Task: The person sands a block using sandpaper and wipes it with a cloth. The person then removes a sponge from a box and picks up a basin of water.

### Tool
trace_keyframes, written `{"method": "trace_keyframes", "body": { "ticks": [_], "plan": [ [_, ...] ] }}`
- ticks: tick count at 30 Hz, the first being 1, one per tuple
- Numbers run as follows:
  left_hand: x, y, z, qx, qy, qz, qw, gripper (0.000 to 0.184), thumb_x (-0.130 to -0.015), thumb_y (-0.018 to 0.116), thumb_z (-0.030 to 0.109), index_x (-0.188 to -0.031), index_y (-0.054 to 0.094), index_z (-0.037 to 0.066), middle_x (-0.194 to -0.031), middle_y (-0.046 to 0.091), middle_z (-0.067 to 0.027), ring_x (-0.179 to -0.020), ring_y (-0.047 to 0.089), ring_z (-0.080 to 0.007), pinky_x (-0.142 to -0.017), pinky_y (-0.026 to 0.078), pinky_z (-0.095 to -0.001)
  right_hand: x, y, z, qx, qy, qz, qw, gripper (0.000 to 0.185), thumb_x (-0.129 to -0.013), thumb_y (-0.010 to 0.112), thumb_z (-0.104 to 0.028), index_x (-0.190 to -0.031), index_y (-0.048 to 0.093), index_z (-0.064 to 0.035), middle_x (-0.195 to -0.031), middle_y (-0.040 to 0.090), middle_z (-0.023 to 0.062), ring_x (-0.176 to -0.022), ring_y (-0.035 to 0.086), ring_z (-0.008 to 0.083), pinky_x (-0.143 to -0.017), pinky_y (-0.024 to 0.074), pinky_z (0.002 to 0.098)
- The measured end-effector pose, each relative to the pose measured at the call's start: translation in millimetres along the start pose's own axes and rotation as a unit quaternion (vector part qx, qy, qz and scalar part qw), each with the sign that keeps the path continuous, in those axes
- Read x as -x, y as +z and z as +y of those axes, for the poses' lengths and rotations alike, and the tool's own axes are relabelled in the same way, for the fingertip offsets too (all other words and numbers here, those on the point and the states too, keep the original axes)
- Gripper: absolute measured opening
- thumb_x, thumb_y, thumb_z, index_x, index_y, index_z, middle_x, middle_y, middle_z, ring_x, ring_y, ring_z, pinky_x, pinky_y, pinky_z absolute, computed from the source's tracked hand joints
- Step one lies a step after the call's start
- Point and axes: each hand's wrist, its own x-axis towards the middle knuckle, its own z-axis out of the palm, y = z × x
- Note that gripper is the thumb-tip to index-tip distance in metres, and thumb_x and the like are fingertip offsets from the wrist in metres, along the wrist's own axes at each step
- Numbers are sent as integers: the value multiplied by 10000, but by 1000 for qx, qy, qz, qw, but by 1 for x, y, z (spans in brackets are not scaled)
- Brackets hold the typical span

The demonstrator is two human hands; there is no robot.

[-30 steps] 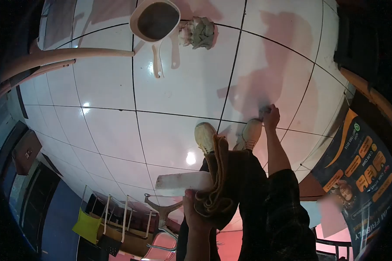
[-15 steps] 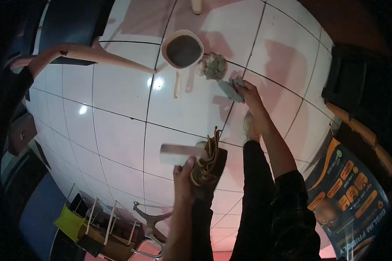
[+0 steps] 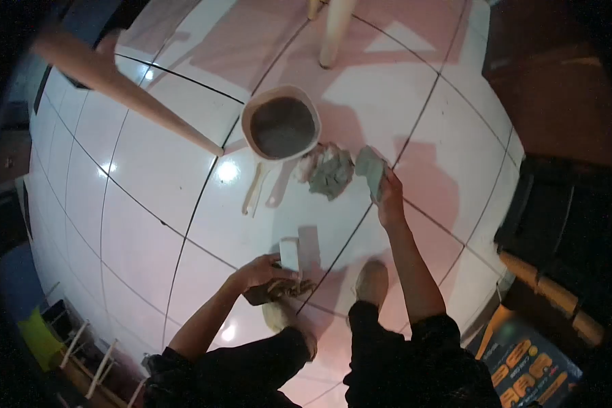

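Head view: a white rectangular block (image 3: 289, 254) and a folded brown bundle of leather-like material (image 3: 282, 289) are clamped in the closed left hand (image 3: 255, 271), above a beige shoe (image 3: 277, 315). A grey-green cloth (image 3: 370, 166) is pinched in the closed right hand (image 3: 390, 198). Left of it, a crumpled grey-and-whitish cloth (image 3: 331, 171) is seen on the white tiled floor (image 3: 143, 231), beside a cream plastic dipper (image 3: 249, 141) in which dark grey liquid (image 3: 283, 127) is contained.

And here the left hand (image 3: 257, 271) covers part of the brown bundle (image 3: 277, 290), the right hand (image 3: 389, 198) hides some of the grey cloth (image 3: 369, 166), a pale leg (image 3: 335, 34) leaves the top edge, and the poster (image 3: 532, 368) (its smallest lettering unreadable!) vanishes into the dark rim.
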Motion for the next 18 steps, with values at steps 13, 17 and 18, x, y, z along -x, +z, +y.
{"method": "trace_keyframes", "body": {
  "ticks": [13,17,18],
  "plan": [
    [-33,-18,-10,-289,42,324,900,601,-747,647,587,-943,591,21,-969,639,-177,-897,629,-335,-796,478,-436,-18,49,-72,240,-57,-134,960,344,-867,623,-230,-1109,544,0,-969,600,53,-890,556,131,-803,450,284],
    [-31,-6,-11,-305,80,412,855,593,-745,664,548,-985,564,15,-951,628,-175,-916,623,-340,-796,493,-435,8,67,-75,207,-61,-195,957,397,-809,675,-164,-1133,523,6,-1007,602,77,-908,567,158,-795,464,297],
    [-31,-8,-13,-315,87,427,843,597,-746,667,541,-998,560,11,-951,627,-175,-921,621,-339,-795,497,-431,12,70,-82,202,-53,-207,956,416,-799,686,-154,-1144,519,9,-1009,602,78,-914,567,160,-806,462,296]
  ]
}}
